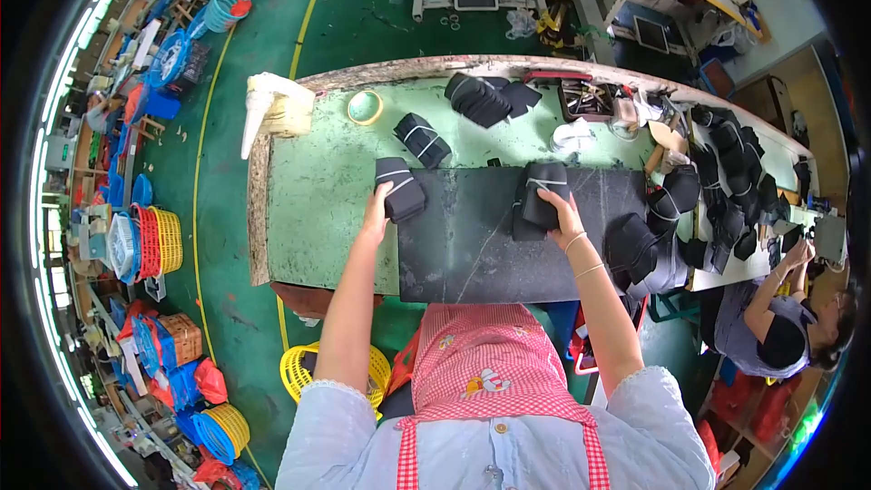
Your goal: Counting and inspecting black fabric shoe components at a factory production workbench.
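My left hand [375,214] is closed on the side of a bundle of black cut pieces [405,199], tied with a pale band, at the left edge of a dark mat [472,259]. On the mat's right half, my right hand [566,218] grips another banded black bundle [545,174]; more black pieces lie directly against it. Beyond my left hand, a third tied bundle [422,140] rests on the green tabletop [308,191]. Farther back lies a fanned stack of loose black pieces [478,100]. The fingertips are partly hidden by the bundles.
A roll of tape [365,108] lies at the back left, near a pale clamp-like fixture [272,109]. A tool box [585,100] stands at the back right. Several black bundles [635,249] crowd the right side. A co-worker [771,322] sits at the far right.
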A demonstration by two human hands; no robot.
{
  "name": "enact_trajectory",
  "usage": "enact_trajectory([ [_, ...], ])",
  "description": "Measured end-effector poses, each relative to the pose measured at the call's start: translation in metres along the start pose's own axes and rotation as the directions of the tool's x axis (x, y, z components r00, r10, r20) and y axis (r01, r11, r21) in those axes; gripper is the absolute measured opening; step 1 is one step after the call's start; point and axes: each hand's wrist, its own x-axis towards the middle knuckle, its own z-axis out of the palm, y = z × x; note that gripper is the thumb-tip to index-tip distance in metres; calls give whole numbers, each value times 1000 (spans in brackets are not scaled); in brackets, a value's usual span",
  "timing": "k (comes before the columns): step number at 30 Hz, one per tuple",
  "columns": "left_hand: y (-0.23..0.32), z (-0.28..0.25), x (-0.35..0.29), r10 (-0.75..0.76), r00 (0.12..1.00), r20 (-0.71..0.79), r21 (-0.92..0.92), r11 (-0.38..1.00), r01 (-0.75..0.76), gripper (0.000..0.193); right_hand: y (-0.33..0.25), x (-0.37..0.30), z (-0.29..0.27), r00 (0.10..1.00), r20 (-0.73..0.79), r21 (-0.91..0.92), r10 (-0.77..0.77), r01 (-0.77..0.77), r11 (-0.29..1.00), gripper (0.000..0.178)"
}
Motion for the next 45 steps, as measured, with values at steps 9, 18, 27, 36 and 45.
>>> enact_trajectory([
  [9, 191, -56, 154, 721, 624, -302, 472, 682, -559, 77, -132, 155, 125, 791, 76, 65, -607, 604, 795, 52],
  [18, 96, -80, 141, 862, 246, 443, 833, -294, -469, 55, -20, 120, 77, 824, -118, 608, -553, 501, 616, 68],
  [27, 82, -94, 129, 732, 138, 667, 697, -549, -462, 53, 435, 55, 43, 696, -498, -619, -517, 131, 774, 36],
  [36, 78, -116, 146, 632, 207, 747, 636, -588, -500, 51, 620, 119, 57, 875, -484, -834, 5, -463, 301, 69],
  [45, 81, -99, 133, 651, 256, 715, 681, -563, -469, 55, 623, 224, 27, 838, -366, -927, 404, -365, -83, 89],
])
